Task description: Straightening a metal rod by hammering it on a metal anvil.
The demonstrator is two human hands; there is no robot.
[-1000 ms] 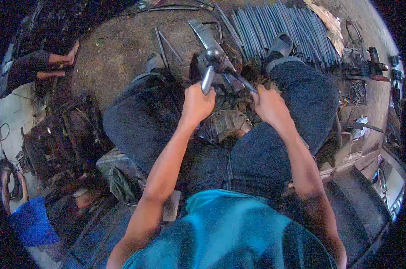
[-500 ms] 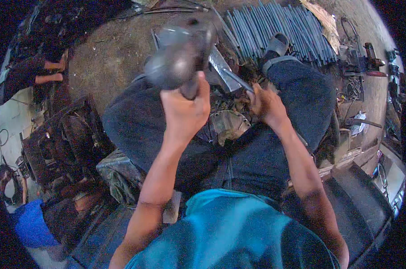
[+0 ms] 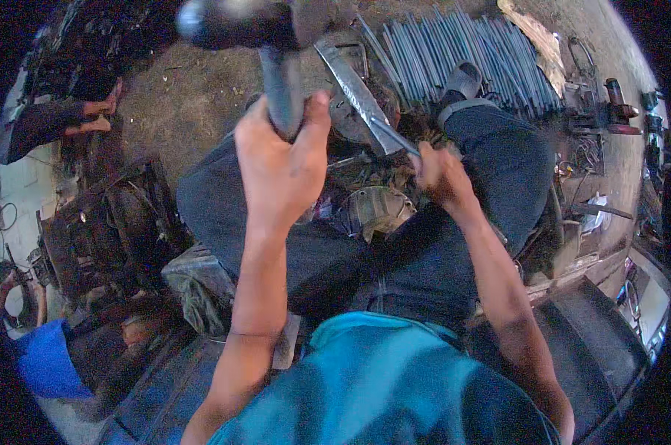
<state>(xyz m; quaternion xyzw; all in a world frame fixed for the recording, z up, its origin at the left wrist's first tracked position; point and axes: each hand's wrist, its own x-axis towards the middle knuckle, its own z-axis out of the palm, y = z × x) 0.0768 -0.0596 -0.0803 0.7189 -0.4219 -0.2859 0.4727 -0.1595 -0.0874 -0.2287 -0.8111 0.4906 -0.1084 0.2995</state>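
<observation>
My left hand [image 3: 283,167] is closed round the handle of a hammer [image 3: 280,85]. Its heavy metal head is raised towards the top of the picture, smeared by motion and partly cut off by the edge. In my right hand [image 3: 443,174] I grip the narrow tang end of a knife blade [image 3: 356,95]. The long, flat grey blade points away to the upper left, over a dark roundish block [image 3: 350,122] between my legs. Whether the blade rests on that block I cannot tell. A round metal piece [image 3: 380,209] lies closer to my lap.
Many thin metal rods [image 3: 461,55] lie side by side beyond my sandalled foot [image 3: 465,78]. Tools and scrap clutter the right side near a bench vise [image 3: 619,107]. At the left are another person's feet [image 3: 94,122], dark machinery [image 3: 102,230] and a blue cloth [image 3: 54,360].
My left hand has lifted the hammer up and slightly left, uncovering more of the blade and block. My right hand stays nearly in place, still gripping the knife blade.
</observation>
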